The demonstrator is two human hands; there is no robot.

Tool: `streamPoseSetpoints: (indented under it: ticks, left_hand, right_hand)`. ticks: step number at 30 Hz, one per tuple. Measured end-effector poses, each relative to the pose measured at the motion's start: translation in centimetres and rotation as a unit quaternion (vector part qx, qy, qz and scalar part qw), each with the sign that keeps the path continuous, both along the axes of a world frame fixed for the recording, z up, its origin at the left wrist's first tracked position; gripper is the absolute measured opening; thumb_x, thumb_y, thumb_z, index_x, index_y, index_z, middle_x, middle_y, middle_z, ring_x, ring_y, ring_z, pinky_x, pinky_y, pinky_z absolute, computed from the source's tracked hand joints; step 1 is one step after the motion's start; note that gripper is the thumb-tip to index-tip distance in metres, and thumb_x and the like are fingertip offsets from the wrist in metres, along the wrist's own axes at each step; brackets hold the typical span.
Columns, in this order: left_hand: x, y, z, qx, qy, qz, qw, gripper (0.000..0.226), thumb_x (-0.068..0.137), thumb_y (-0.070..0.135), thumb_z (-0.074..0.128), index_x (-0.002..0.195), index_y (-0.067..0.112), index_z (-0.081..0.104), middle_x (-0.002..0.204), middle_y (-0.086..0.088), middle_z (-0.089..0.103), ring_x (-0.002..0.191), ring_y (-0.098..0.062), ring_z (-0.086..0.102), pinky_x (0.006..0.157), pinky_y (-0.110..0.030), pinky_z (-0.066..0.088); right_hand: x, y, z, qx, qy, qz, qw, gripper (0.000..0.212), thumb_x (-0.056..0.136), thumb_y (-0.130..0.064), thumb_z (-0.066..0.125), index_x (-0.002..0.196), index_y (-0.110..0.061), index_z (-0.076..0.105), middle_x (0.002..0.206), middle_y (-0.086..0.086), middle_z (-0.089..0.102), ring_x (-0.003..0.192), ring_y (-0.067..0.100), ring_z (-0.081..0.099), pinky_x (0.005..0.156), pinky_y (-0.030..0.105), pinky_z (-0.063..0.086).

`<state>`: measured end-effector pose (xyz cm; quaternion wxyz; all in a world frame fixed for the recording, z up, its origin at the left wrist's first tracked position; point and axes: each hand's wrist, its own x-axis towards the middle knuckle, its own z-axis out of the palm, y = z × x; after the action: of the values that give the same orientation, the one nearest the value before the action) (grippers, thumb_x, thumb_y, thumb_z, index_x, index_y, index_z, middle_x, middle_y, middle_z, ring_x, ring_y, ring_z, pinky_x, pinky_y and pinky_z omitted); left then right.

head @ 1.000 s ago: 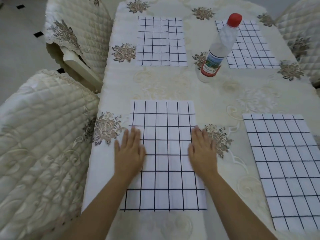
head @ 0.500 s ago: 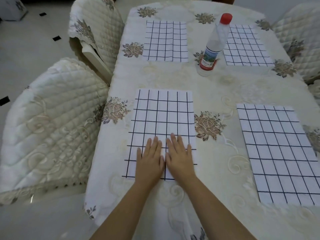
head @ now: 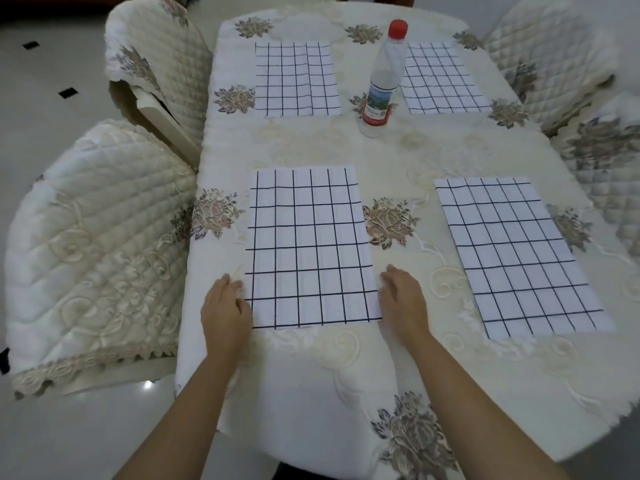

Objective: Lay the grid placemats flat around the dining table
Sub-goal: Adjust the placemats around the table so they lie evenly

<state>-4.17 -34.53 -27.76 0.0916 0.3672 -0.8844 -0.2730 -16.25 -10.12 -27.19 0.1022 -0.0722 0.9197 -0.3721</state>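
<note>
Four grid mats flat on the tabletop (head: 398, 161), two near and two far, none touching another. Cream embroidered cloth (head: 311, 375) over the whole tabletop, hanging down at the front.

Near-left mat (head: 308, 244) square to the front edge, with one bare hand at each of its lower corners. Left grip (head: 225, 313) just beside the lower left corner, fingers bent, thumb against the mat's left edge. Narrow, but too blurred to tell whether pinching the edge or only touching it. Right grip (head: 403, 299) at the lower right corner, knuckles up, fingers curled down at the right edge. Again narrow, and again cannot tell a pinch from a plain touch. Both forearms reaching in from below, over the hanging cloth.

Near-right mat (head: 516, 254) well apart to the right, untouched. Far-left mat (head: 296, 79) and far-right mat (head: 443, 77) side by side at the far end, also untouched.

Bottle (head: 382, 81), clear with a red cap and a red-banded label, upright between the two far mats. In view overlapping the far-right mat's left edge, its base on the cloth just nearer than that mat.

Quilted cream chairs around the tabletop: near-left chair (head: 97, 244), far-left chair (head: 159, 64), right chairs (head: 554, 64).
</note>
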Motion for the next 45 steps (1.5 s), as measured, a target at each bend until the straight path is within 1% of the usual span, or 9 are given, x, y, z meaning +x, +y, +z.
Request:
streamPoseSetpoints:
  ticks: [6,14,20,29,34,37,39,41,45]
  left_hand:
    - [-3.9,7.1,4.8,0.126,0.108,-0.019,0.986,0.030,0.086,-0.004,0.044,0.112,0.004,0.056,0.126,-0.012,0.050,0.123,-0.025,0.042,0.102,-0.028,0.031]
    - [-10.3,20.1,7.3,0.287,0.072,-0.093,0.951,0.031,0.094,0.008,0.040,0.122,0.014,0.051,0.126,-0.001,0.051,0.104,-0.005,0.044,0.084,-0.018,0.031]
    - [-16.7,27.5,7.5,0.335,0.022,-0.022,0.942,0.032,0.091,0.010,0.042,0.122,0.012,0.051,0.125,-0.003,0.054,0.083,-0.008,0.048,0.071,-0.022,0.037]
    - [-24.1,32.1,6.3,0.320,-0.077,0.049,0.943,0.041,0.091,0.014,0.049,0.129,0.002,0.041,0.122,-0.014,0.053,0.101,-0.026,0.051,0.077,-0.025,0.035]
    - [-26.0,32.0,5.2,0.292,-0.101,0.079,0.948,0.045,0.089,0.010,0.051,0.127,-0.012,0.041,0.122,-0.023,0.056,0.110,-0.032,0.055,0.079,-0.031,0.043]
    - [-26.6,31.6,4.4,0.284,-0.116,0.083,0.948,0.035,0.084,0.006,0.052,0.107,-0.021,0.051,0.088,-0.027,0.062,0.080,-0.032,0.062,0.057,-0.030,0.041]
    - [-27.0,31.4,3.6,0.265,-0.131,0.088,0.951,0.020,0.083,0.004,0.051,0.065,-0.005,0.046,0.057,-0.006,0.040,0.050,-0.015,0.038,0.046,-0.023,0.023]
    - [-27.2,31.0,3.0,0.254,-0.143,0.089,0.952,0.036,0.083,0.004,0.050,0.055,0.012,0.030,0.058,-0.002,0.037,0.050,-0.013,0.036,0.048,-0.022,0.023]
    - [-27.5,30.6,2.3,0.234,-0.162,0.099,0.953,0.035,0.085,0.007,0.052,0.054,0.012,0.037,0.067,-0.006,0.048,0.068,-0.019,0.050,0.059,-0.026,0.034]
  right_hand:
    - [-0.5,1.7,3.2,-0.159,-0.103,-0.096,0.977,0.024,0.093,-0.004,0.041,0.101,-0.015,0.060,0.098,-0.004,0.061,0.095,0.012,0.054,0.070,0.006,0.039]
    - [-5.2,10.2,5.7,-0.192,-0.092,-0.143,0.967,0.022,0.092,-0.004,0.041,0.097,-0.014,0.060,0.093,0.000,0.063,0.089,0.018,0.061,0.066,0.020,0.045]
    - [-11.4,18.1,6.5,-0.162,-0.113,-0.142,0.970,0.017,0.093,-0.009,0.043,0.099,-0.016,0.057,0.095,0.001,0.063,0.087,0.022,0.059,0.069,0.026,0.047]
    - [-20.2,26.8,5.1,-0.007,-0.154,-0.146,0.977,0.033,0.092,-0.013,0.050,0.123,-0.003,0.052,0.110,0.012,0.058,0.087,0.021,0.050,0.074,0.029,0.038]
    - [-23.2,29.0,3.7,0.063,-0.165,-0.175,0.969,0.018,0.087,-0.012,0.056,0.096,0.003,0.060,0.096,0.019,0.059,0.084,0.031,0.057,0.065,0.027,0.038]
    - [-24.2,29.1,3.4,0.083,-0.188,-0.161,0.965,0.015,0.087,-0.013,0.057,0.079,-0.001,0.053,0.075,0.012,0.054,0.076,0.025,0.051,0.063,0.026,0.036]
    - [-24.7,28.9,3.4,0.101,-0.205,-0.142,0.963,0.018,0.087,-0.016,0.059,0.078,-0.002,0.052,0.073,0.008,0.051,0.080,0.026,0.053,0.066,0.028,0.039]
    - [-25.0,28.5,3.4,0.122,-0.215,-0.129,0.960,0.018,0.087,-0.018,0.060,0.089,-0.001,0.056,0.084,0.011,0.053,0.090,0.030,0.057,0.070,0.029,0.041]
    - [-25.7,28.3,2.8,0.124,-0.209,-0.126,0.962,0.024,0.087,-0.017,0.062,0.096,0.005,0.060,0.092,0.017,0.060,0.097,0.034,0.061,0.070,0.029,0.041]
